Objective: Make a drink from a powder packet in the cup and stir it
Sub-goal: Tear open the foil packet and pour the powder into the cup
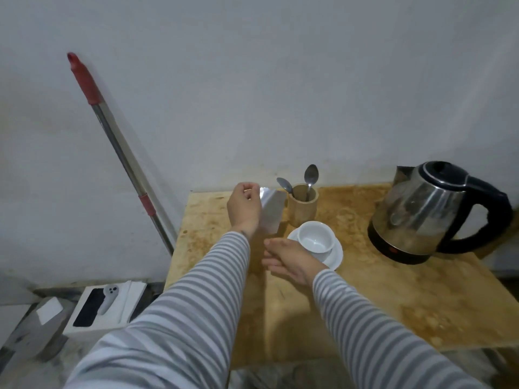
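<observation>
two hands are at work over the table (393, 299), and the step in hand looks like getting the packet (271, 212) ready to open: the cup (316, 237) is empty and white inside, so no powder has gone in yet. the left hand (243, 206) holds the silvery packet up by its top corner, its fingers (250, 189) pinched closed on the edge, the packet hanging just left of the wooden holder (302, 206) with its two spoons (311, 175). the right hand (289, 260) hovers low beside the saucer (334, 255), its fingers (271, 261) loosely spread and holding nothing (whether it touches the saucer rim i cannot tell). the cup sits on the saucer, near the middle of the table, with the kettle (421, 211) well off to its right.

next, i judge, the right hand must come up to grip the packet's top so it can be torn, then tipped over the cup; a clean tear near the corner matters, or powder may spill on the table.
</observation>
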Motion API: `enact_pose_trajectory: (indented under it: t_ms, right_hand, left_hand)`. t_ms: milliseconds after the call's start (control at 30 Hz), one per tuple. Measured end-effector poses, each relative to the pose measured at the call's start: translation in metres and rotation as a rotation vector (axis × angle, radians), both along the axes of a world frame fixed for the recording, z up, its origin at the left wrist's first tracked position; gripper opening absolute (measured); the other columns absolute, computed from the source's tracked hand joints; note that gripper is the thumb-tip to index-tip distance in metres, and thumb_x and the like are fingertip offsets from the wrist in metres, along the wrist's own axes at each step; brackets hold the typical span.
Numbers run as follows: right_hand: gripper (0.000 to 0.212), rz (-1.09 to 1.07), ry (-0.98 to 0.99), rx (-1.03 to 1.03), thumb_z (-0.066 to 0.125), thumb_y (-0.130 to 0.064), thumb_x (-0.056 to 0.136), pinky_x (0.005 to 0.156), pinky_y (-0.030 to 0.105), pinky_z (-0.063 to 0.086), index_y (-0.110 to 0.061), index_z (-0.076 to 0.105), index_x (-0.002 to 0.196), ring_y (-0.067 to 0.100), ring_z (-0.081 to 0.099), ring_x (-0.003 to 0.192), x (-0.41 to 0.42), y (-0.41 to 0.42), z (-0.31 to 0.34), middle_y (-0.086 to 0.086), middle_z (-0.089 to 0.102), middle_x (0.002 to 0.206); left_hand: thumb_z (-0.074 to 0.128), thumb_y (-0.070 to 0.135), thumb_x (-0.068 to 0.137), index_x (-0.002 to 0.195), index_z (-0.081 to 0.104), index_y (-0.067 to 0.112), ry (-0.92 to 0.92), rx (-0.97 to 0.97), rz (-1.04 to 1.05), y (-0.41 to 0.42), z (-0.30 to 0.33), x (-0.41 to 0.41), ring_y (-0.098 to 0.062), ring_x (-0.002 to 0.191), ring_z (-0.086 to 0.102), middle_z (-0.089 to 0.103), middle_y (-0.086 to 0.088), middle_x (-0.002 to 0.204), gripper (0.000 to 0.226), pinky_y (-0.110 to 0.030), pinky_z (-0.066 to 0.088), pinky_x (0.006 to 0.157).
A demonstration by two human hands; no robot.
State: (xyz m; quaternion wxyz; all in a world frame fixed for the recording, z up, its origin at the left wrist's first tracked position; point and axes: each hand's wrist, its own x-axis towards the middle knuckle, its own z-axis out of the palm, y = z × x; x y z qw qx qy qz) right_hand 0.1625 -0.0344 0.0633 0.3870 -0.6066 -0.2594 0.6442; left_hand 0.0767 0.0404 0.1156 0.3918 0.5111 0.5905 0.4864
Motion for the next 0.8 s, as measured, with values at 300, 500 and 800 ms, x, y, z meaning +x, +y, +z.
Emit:
enact_pose_trajectory:
  t_ms: [300,500,800]
  right_hand:
    - [0.007,-0.566,0.525,0.139,0.047,-0.013,0.098,0.069,0.035,0.054,-0.01,0.053,0.101,0.017,0.06,0.071,0.047,-0.01,0.0,0.009,0.061,0.084]
    - [0.041,-0.785,0.334,0.166,0.051,-0.002,0.095,0.061,0.038,0.058,-0.007,0.044,0.135,0.03,0.066,0.088,0.097,-0.031,0.009,0.021,0.059,0.125]
    - [0.029,-0.665,-0.152,0.157,0.051,-0.002,0.095,0.073,0.031,0.057,-0.008,0.055,0.124,0.028,0.066,0.097,0.137,-0.026,0.009,0.015,0.062,0.117]
  left_hand:
    - [0.055,0.017,0.09,0.08,0.053,0.022,-0.07,0.018,-0.166,-0.021,-0.006,0.053,-0.015,0.068,0.056,0.063,-0.001,0.076,0.012,-0.028,0.045,0.07]
    - [0.063,0.011,0.086,0.095,0.053,0.016,0.091,-0.131,-0.442,-0.035,-0.035,0.055,-0.015,0.074,0.056,0.059,0.001,0.076,0.014,-0.022,0.045,0.067]
    - [0.061,0.001,0.085,0.114,0.051,0.022,0.279,-0.138,-0.54,-0.025,-0.046,0.072,-0.02,0.105,0.057,0.056,0.005,0.11,0.037,-0.034,0.048,0.094]
